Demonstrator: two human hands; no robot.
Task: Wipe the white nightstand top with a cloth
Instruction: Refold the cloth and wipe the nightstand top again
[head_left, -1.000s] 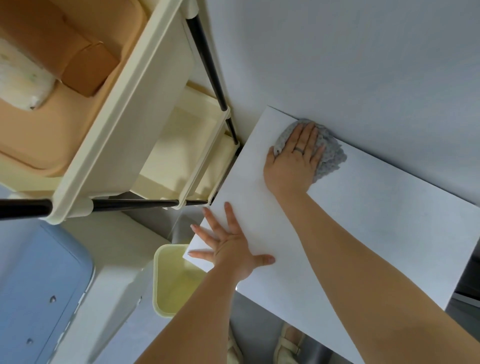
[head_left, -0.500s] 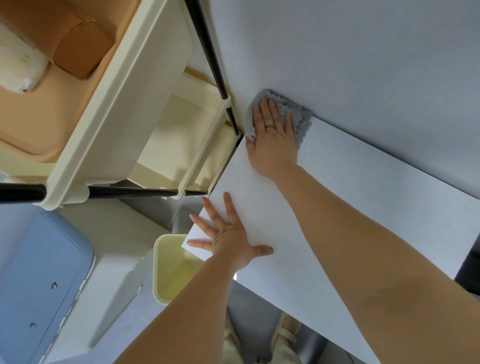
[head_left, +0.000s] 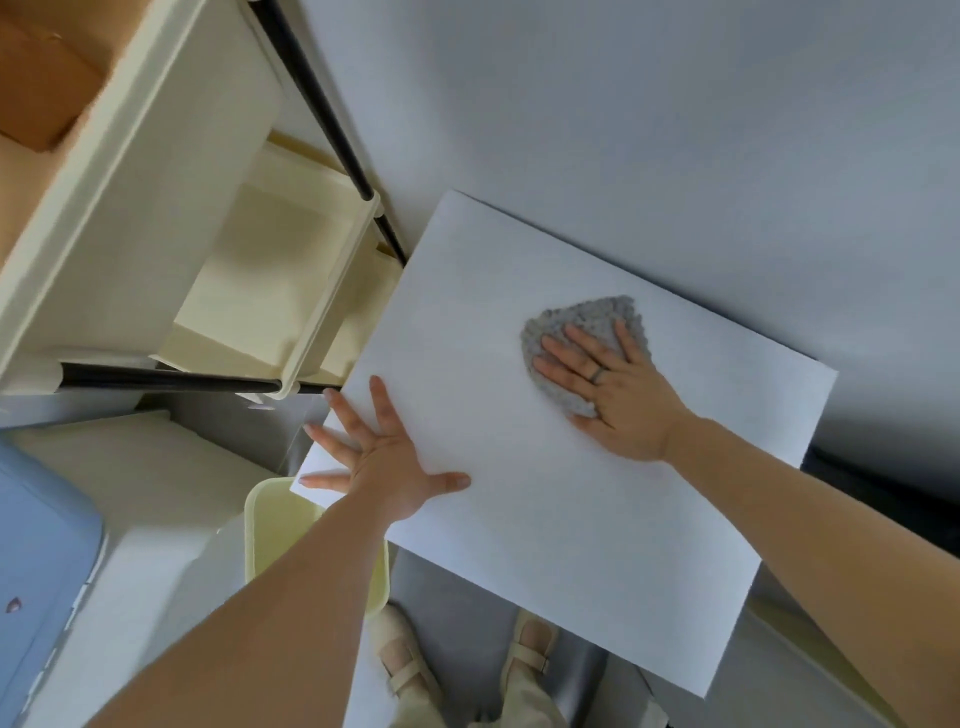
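Observation:
The white nightstand top (head_left: 571, 519) fills the middle of the view, its back edge against the wall. A grey nubby cloth (head_left: 582, 322) lies bunched near the middle of the back half. My right hand (head_left: 618, 395) presses flat on the cloth, fingers spread over it and pointing left, a ring on one finger. My left hand (head_left: 384, 457) rests flat with fingers spread at the nightstand's front left corner, holding nothing.
A cream tiered cart with black posts (head_left: 311, 291) stands close against the nightstand's left side. A pale yellow bin (head_left: 280, 525) sits on the floor below the left corner. A blue-lidded box (head_left: 36, 561) is at far left. My feet (head_left: 467, 670) are under the front edge.
My right hand has slid the cloth from the back left corner rightward and toward me, to the middle of the top. My left hand stays at the front left corner.

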